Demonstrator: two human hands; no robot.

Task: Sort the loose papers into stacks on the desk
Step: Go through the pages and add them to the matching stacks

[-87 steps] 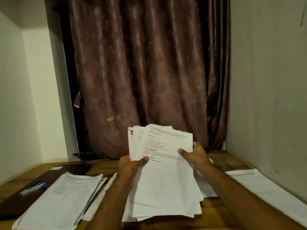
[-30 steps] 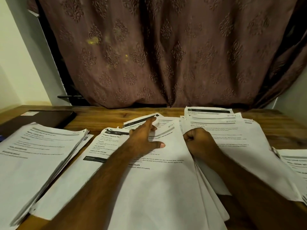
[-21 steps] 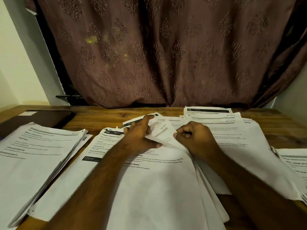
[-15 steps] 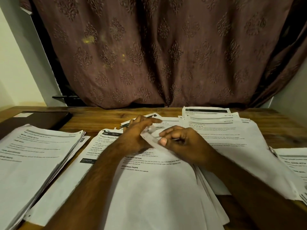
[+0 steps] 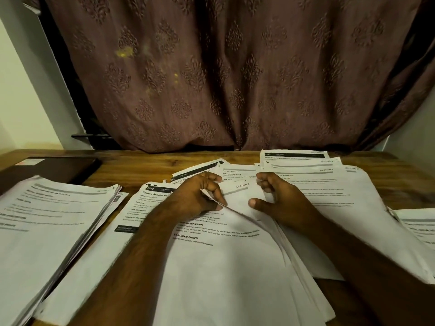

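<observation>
Backing wooden desk (image 5: 146, 165): brown patterned curtain (image 5: 223, 74); paper stacks (image 5: 47, 222) spread.

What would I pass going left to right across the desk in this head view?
Thick paper stack → "Prepare Sesame" sheet → left hand → right hand → stack cut by the right edge.

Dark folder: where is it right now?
Head view: the dark folder lies flat at the desk's far left, just behind the thick left paper stack, below the curtain's left edge.
</observation>
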